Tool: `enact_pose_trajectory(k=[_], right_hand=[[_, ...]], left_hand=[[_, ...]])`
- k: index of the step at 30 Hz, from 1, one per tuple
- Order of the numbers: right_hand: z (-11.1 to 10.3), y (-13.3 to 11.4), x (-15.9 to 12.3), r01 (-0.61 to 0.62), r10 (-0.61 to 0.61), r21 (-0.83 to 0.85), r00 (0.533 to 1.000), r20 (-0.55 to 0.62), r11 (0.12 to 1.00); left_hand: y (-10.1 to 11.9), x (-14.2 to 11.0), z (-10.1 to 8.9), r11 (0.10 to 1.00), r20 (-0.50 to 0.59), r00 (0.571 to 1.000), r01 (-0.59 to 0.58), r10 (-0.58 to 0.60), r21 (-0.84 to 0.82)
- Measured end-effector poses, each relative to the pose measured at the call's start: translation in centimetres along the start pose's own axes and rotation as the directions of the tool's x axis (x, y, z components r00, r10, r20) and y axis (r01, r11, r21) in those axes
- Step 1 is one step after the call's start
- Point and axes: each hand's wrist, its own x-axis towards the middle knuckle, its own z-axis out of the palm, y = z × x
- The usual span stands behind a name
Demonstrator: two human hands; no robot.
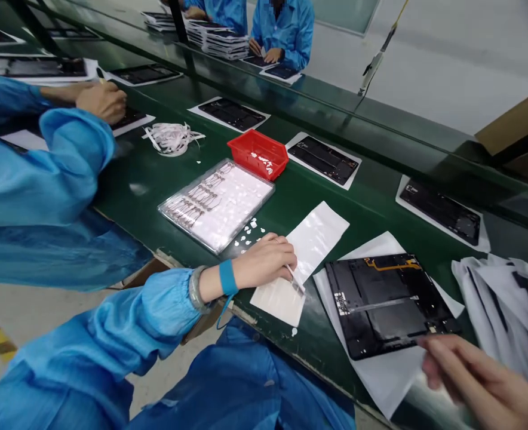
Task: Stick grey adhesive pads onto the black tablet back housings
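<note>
My left hand (266, 260) rests on a white backing sheet (304, 257) at the near edge of the green conveyor belt (362, 203). Its fingers are curled together in a pinch on a thin tool, likely tweezers (294, 276), touching the sheet. My right hand (474, 376) is at the lower right, blurred, its fingers stretched toward the near edge of a black tablet back panel (384, 304) that lies on white paper (380, 376). It holds nothing that I can see.
A clear tray of small metal parts (217, 203) and a red bin (258, 154) sit beyond my left hand. More black panels on paper (443, 212) lie along the belt. A co-worker's blue sleeve (44, 155) is at left, other workers at the back. Wrapped panels (510, 304) are stacked at right.
</note>
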Motion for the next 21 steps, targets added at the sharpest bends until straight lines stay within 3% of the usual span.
enact_pose_trajectory(k=[2, 5, 7, 9, 15, 17, 19, 21], right_hand=[[2.4, -4.1, 0.7, 0.199, -0.182, -0.102, 0.971, 0.155, 0.975], [6.0, -9.1, 2.2, 0.464, -0.423, -0.183, 0.878, 0.226, 0.866], [7.9, -11.2, 3.7, 0.572, -0.508, -0.235, 0.814, 0.282, 0.786], [9.5, -12.4, 5.3, 0.624, -0.54, -0.311, 0.779, 0.319, 0.717], [12.8, -13.4, 7.7, 0.65, -0.516, -0.48, 0.76, 0.395, 0.59], [12.3, -13.2, 7.4, 0.652, -0.554, -0.446, 0.757, 0.345, 0.613], [10.6, -12.6, 6.8, 0.63, -0.582, -0.302, 0.776, 0.242, 0.715], [8.4, -11.7, 6.1, 0.524, -0.515, -0.066, 0.85, 0.112, 0.849]], left_hand=[[-0.2, 0.6, -0.2, 0.999, 0.007, 0.999, -0.039, 0.038, 0.024], [-0.5, 1.2, -0.6, 0.991, 0.013, 0.993, -0.118, 0.117, 0.07], [-0.6, 1.6, -0.8, 0.98, 0.026, 0.986, -0.164, 0.162, 0.111], [-0.6, 2.0, -1.0, 0.969, 0.053, 0.98, -0.195, 0.19, 0.149], [-0.8, 2.7, -1.1, 0.964, 0.097, 0.974, -0.217, 0.204, 0.155], [-1.2, 2.5, -1.4, 0.97, 0.113, 0.973, -0.212, 0.199, 0.116], [-1.3, 2.2, -1.9, 0.979, 0.13, 0.974, -0.195, 0.186, 0.063], [-0.7, 2.0, -2.6, 0.987, 0.109, 0.982, -0.159, 0.157, 0.011]])
